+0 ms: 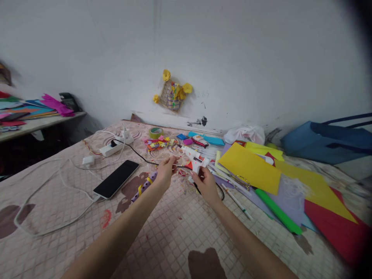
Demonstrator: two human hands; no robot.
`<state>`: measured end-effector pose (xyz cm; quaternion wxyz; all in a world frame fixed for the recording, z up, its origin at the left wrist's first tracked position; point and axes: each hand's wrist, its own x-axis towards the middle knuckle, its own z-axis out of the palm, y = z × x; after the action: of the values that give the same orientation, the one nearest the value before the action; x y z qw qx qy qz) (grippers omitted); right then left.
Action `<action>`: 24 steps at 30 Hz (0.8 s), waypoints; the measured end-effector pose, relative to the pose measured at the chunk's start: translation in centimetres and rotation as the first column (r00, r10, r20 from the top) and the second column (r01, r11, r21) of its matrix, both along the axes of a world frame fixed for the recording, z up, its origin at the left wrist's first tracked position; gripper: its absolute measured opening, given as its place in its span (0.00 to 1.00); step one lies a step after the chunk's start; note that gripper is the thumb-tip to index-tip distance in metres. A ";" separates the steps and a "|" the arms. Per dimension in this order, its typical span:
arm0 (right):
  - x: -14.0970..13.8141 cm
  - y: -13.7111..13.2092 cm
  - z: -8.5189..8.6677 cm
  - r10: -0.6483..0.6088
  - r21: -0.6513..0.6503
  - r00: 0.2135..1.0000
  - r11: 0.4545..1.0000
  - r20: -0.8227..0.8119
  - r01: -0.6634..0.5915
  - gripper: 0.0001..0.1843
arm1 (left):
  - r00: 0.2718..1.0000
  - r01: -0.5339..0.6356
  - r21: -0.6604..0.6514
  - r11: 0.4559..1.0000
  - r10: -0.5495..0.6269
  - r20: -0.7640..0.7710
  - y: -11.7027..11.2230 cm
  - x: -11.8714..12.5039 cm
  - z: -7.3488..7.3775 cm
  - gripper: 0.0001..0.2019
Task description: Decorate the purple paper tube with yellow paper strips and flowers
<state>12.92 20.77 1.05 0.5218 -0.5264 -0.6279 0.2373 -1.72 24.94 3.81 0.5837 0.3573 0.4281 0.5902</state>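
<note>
The right hand (205, 185) is closed around the lower end of a white and orange hot glue gun (190, 153), which sits just above its fingers and tilts up and to the left over the bedspread. The left hand (165, 173) reaches in beside the gun with its fingers curled, but whether they pinch anything is too small to tell. A black cord (142, 154) runs from the gun area to a white power strip (115, 146). Just beyond lie colourful paper scraps (158, 143) and a roll of green tape (156, 132). A purple tube with yellow bands (144, 187) lies below the left hand, with a black smartphone (116, 178) further left. To the right spread yellow card (249, 167), a green tube (277, 211) and red card (334, 228) on the patterned bedspread (174, 236).
</note>
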 end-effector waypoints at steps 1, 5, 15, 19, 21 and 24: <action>-0.1 -0.1 0.0 0.000 0.002 1.000 1.000 0.005 0.000 0.12 | 1.000 0.007 -0.004 1.000 -0.007 0.015 -0.1 -0.2 0.1 0.19; -0.3 -0.2 0.0 0.006 0.002 1.000 1.000 0.027 -0.006 0.11 | 0.997 0.073 0.068 0.995 -0.076 0.034 -0.4 -0.4 0.5 0.19; -1.1 -1.2 0.5 -0.059 0.100 0.996 0.994 0.067 0.052 0.10 | 0.996 0.058 0.056 0.997 -0.062 0.070 -0.6 0.5 -0.1 0.17; -1.0 -1.2 0.2 -0.138 0.087 0.990 0.987 0.029 0.135 0.11 | 1.000 -0.018 0.015 1.000 0.017 0.022 -0.6 -0.1 -0.8 0.17; -0.7 -1.0 0.1 -0.183 0.097 0.983 0.978 -0.020 0.184 0.12 | 0.998 -0.059 0.007 0.998 0.059 -0.007 -0.7 -0.5 -0.8 0.18; -0.4 -0.8 0.2 -0.214 0.172 0.976 0.964 0.047 0.203 0.10 | 0.995 -0.062 0.033 0.998 0.064 -0.080 -1.5 -0.9 0.2 0.18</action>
<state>12.55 20.01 1.25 0.5653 -0.5517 -0.6032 0.1106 -2.63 23.42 3.98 0.5415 0.3760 0.4535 0.5998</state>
